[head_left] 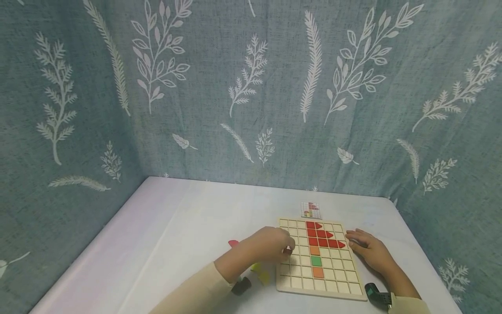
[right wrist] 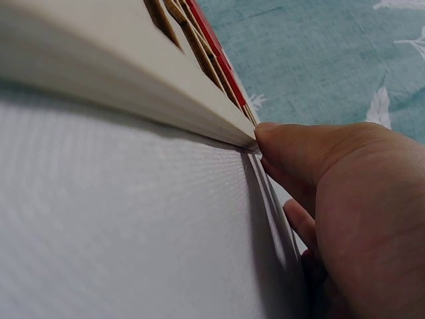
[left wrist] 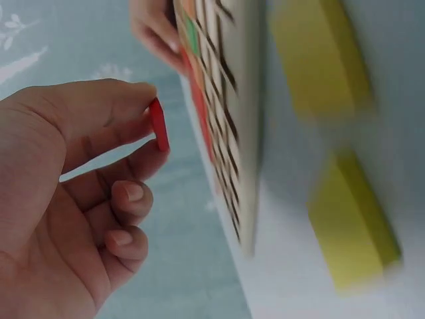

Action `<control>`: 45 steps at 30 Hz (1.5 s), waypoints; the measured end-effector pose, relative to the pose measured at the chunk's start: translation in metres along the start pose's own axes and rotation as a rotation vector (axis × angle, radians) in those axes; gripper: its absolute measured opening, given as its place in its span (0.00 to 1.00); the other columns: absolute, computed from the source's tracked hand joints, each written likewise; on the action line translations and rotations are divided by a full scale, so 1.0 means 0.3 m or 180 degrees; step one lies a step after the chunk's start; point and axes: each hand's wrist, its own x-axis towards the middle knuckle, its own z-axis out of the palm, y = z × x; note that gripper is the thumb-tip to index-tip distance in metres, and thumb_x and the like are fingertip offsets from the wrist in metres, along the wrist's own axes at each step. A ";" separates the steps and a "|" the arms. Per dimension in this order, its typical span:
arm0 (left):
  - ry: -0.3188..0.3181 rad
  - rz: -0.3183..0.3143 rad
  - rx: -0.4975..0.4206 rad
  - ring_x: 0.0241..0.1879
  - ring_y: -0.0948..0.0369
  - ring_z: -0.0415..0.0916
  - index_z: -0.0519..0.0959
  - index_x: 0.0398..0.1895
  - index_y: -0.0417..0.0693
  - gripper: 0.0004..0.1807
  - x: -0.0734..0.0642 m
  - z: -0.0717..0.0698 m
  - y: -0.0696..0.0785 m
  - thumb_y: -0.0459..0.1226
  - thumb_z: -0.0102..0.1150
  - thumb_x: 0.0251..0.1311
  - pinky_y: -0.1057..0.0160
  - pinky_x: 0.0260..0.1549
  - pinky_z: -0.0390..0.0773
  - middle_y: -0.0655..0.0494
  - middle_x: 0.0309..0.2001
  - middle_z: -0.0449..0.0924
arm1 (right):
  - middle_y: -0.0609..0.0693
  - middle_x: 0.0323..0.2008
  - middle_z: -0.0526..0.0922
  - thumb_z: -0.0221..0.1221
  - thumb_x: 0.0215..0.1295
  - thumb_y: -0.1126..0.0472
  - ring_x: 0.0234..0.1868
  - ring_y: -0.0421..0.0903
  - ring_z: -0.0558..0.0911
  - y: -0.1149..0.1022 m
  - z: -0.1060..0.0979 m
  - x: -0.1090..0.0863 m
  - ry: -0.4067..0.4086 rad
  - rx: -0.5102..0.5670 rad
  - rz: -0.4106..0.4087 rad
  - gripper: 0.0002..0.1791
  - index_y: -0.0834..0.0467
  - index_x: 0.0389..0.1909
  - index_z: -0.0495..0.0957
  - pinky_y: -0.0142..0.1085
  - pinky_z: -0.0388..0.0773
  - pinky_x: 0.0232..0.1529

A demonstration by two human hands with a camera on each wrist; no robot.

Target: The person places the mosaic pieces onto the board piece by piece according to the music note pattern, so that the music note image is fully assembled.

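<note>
Between thumb and index finger, my left hand [head_left: 267, 245] pinches a small red tile [left wrist: 159, 125], held over the left side of a wooden grid board [head_left: 342, 287]. Its other fingers curl loosely in the left wrist view. Red tiles [head_left: 318, 233] with pointed ends form stepped rows on the board. Below them, orange and green squares [head_left: 316, 261] run in a column. My right hand [head_left: 369, 250] lies at the board's right side, fingers fairly straight. In the right wrist view its thumb [right wrist: 285, 143] touches the board's edge.
A small pattern card [head_left: 311, 210] lies behind the board. Yellow pieces [left wrist: 355, 226] lie on the table left of the board, partly behind the left arm. Another red piece [head_left: 233, 243] shows beside that arm. Leaf-patterned cloth [head_left: 204, 87] surrounds the white table [head_left: 176, 226].
</note>
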 end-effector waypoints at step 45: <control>-0.0404 0.0383 -0.0085 0.24 0.79 0.65 0.85 0.36 0.70 0.04 0.085 0.085 0.244 0.46 0.67 0.58 0.78 0.29 0.68 0.81 0.25 0.74 | 0.61 0.63 0.71 0.59 0.67 0.48 0.68 0.66 0.58 0.025 0.004 0.009 0.0064 -0.0077 -0.0152 0.26 0.62 0.57 0.78 0.64 0.51 0.63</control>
